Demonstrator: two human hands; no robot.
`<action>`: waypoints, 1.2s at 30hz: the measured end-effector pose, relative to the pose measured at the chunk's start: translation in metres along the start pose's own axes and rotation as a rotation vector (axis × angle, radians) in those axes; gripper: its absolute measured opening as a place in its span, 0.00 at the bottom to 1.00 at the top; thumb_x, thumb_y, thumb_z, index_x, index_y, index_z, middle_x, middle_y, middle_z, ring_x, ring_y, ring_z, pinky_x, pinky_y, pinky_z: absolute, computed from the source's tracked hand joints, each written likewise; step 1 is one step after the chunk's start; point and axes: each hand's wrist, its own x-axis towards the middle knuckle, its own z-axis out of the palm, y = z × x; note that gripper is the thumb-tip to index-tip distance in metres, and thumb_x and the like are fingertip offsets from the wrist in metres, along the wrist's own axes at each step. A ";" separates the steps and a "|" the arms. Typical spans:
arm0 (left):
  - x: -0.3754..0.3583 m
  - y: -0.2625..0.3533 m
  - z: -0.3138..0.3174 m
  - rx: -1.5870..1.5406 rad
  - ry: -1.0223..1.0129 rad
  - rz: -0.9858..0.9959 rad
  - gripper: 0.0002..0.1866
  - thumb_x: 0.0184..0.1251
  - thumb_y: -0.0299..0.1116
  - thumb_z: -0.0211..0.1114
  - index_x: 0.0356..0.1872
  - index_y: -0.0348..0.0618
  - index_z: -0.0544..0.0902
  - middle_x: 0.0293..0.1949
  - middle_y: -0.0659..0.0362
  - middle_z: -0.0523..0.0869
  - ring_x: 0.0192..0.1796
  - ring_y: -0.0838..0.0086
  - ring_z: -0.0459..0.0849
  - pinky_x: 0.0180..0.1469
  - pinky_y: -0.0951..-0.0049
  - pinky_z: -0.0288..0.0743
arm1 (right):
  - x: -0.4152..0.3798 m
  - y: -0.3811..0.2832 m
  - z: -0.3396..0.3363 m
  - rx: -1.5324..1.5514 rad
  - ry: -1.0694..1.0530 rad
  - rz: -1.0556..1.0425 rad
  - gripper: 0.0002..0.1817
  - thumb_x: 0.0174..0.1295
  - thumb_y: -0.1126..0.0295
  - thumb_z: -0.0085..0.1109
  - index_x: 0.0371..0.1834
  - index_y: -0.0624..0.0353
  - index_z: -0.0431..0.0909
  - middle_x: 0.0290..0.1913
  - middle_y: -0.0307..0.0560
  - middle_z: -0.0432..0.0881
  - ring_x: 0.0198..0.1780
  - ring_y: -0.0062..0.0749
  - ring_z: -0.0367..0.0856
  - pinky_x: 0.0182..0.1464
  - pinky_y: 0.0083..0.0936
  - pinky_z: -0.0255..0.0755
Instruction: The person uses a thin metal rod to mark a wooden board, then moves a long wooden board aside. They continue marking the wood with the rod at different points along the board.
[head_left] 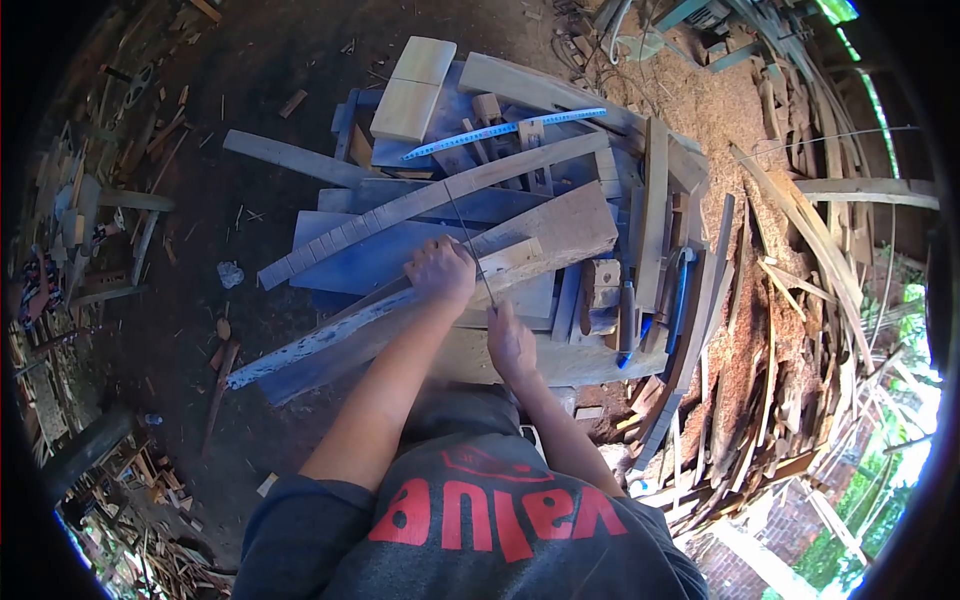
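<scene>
My right hand (512, 343) is closed around the near end of a thin, dark blade (481, 277), probably a handsaw seen edge-on. The blade runs away from me across a pale wooden strip (517, 256) and past a thick plank (578, 222). Just left of the blade, my left hand (443, 271) presses down with curled fingers, gripping the wood. What lies under its palm is hidden. Beyond both hands, a long curved slat (375, 218) with a row of dark cross marks lies over the bench. Farther back rests a blue tape measure (505, 130), stretched out.
A pale block (414, 88) lies at the bench's far side. To the right are a notched wooden block (601, 297), a chisel-like tool (628, 315) and a blue-handled tool (681, 300). Scrap strips (770, 370) and sawdust (690, 85) cover the ground at right.
</scene>
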 end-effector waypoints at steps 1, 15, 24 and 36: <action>-0.001 -0.001 0.000 -0.013 0.009 0.002 0.13 0.65 0.40 0.54 0.37 0.45 0.84 0.37 0.55 0.85 0.42 0.58 0.83 0.46 0.54 0.70 | -0.013 0.005 -0.002 0.009 -0.021 0.014 0.12 0.71 0.61 0.47 0.39 0.59 0.64 0.23 0.63 0.81 0.26 0.60 0.82 0.28 0.52 0.75; 0.000 -0.001 0.002 -0.019 0.037 0.000 0.13 0.65 0.39 0.54 0.36 0.45 0.85 0.37 0.56 0.85 0.42 0.59 0.82 0.46 0.55 0.70 | -0.023 0.006 -0.002 0.026 -0.046 0.050 0.12 0.72 0.61 0.46 0.40 0.59 0.64 0.26 0.65 0.81 0.29 0.62 0.81 0.31 0.54 0.74; -0.001 -0.002 -0.001 -0.015 0.039 0.008 0.13 0.64 0.39 0.54 0.35 0.45 0.84 0.36 0.55 0.84 0.42 0.58 0.82 0.45 0.54 0.70 | 0.023 -0.013 -0.002 0.054 -0.005 0.008 0.11 0.71 0.62 0.47 0.40 0.59 0.65 0.23 0.65 0.79 0.28 0.64 0.80 0.30 0.55 0.72; -0.001 0.000 -0.001 0.031 0.019 -0.029 0.13 0.65 0.41 0.54 0.35 0.49 0.85 0.38 0.57 0.85 0.43 0.61 0.83 0.47 0.55 0.70 | 0.028 -0.016 -0.001 0.036 0.008 -0.012 0.12 0.71 0.61 0.47 0.40 0.60 0.65 0.25 0.64 0.80 0.28 0.63 0.80 0.29 0.54 0.74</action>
